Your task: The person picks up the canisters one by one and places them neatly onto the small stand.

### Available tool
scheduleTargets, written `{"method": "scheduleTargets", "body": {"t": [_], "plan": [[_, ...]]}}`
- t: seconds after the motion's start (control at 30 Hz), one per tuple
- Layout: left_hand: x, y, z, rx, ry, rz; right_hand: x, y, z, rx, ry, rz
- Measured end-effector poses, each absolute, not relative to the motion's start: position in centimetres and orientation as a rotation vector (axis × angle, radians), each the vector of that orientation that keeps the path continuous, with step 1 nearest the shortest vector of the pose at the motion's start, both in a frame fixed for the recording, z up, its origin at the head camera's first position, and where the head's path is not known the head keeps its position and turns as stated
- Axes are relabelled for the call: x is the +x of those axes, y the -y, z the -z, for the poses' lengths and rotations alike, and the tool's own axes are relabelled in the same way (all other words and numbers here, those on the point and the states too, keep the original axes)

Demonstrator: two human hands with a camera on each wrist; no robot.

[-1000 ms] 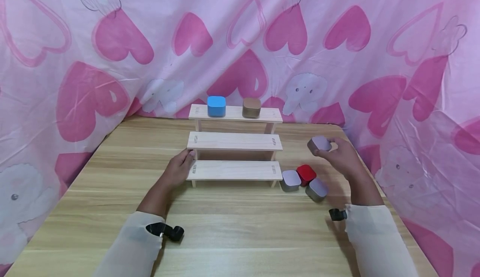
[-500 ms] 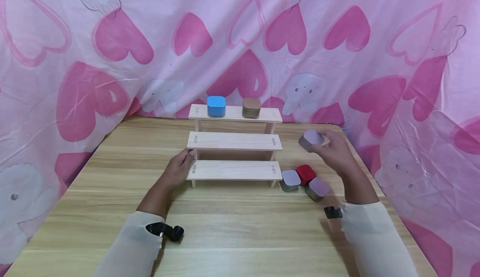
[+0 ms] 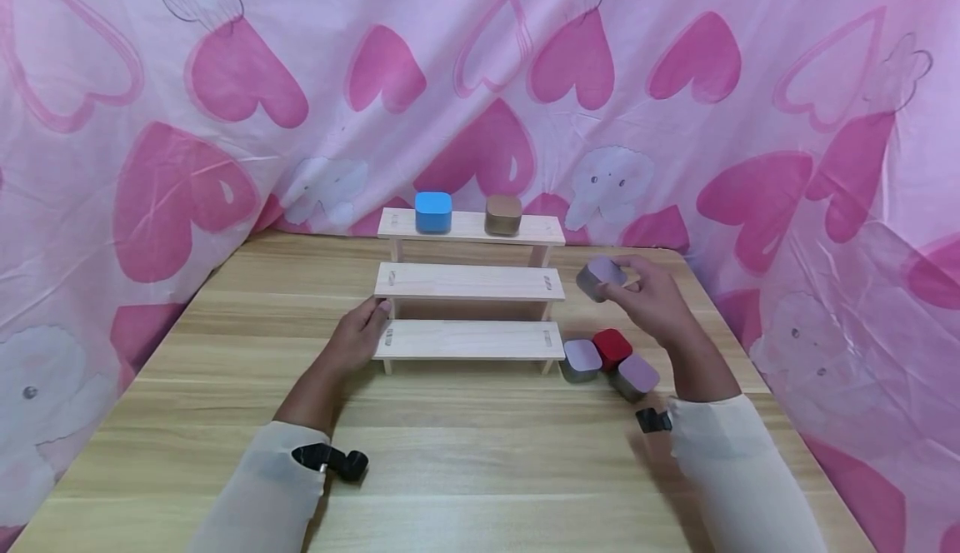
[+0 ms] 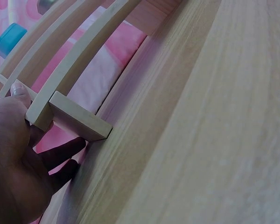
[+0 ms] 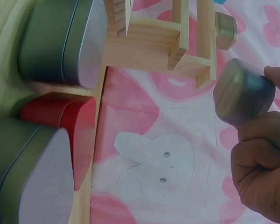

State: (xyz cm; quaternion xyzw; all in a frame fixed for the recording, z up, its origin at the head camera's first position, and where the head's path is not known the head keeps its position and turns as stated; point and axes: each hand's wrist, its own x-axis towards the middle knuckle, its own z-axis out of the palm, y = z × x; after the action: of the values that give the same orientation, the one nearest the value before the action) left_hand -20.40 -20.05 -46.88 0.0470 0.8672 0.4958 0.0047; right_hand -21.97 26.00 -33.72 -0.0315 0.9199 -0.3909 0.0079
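Note:
A three-tier wooden step shelf [image 3: 468,281] stands on the table. My left hand [image 3: 357,338] grips its left end by the side frame; in the left wrist view the thumb of this hand [image 4: 18,154] lies on the wood and the lower fingers extend under it. My right hand [image 3: 654,301] pinches a silver-grey tin [image 3: 600,276] between thumb and fingers, in the air just right of the middle tier. That tin [image 5: 242,93] appears tilted in the right wrist view. On the top tier sit a blue tin [image 3: 432,212] and a brown tin [image 3: 502,215].
Right of the bottom tier, a grey tin [image 3: 582,361], a red tin [image 3: 612,348] and another grey tin [image 3: 635,377] stand close together on the wooden table [image 3: 465,461]. A pink heart-patterned cloth [image 3: 480,53] hangs behind and at the sides.
My right hand has carried the grey tin leftward and slightly back, closer to the shelf. The left hand and the shelf have stayed still.

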Motion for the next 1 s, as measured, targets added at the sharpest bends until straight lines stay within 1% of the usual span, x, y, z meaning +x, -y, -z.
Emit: {"method": "scheduleTargets", "body": {"t": [0.5, 1.0], "plan": [[-20.5, 20.0, 47.2, 0.165, -2.751, -1.559, -22.7, -22.9, 33.4, -0.306, -2.864, 1.177], [-20.5, 20.1, 47.0, 0.163, -2.736, -1.559, -24.3, -19.1, 34.6, -0.597, -2.779, 1.288]]}}
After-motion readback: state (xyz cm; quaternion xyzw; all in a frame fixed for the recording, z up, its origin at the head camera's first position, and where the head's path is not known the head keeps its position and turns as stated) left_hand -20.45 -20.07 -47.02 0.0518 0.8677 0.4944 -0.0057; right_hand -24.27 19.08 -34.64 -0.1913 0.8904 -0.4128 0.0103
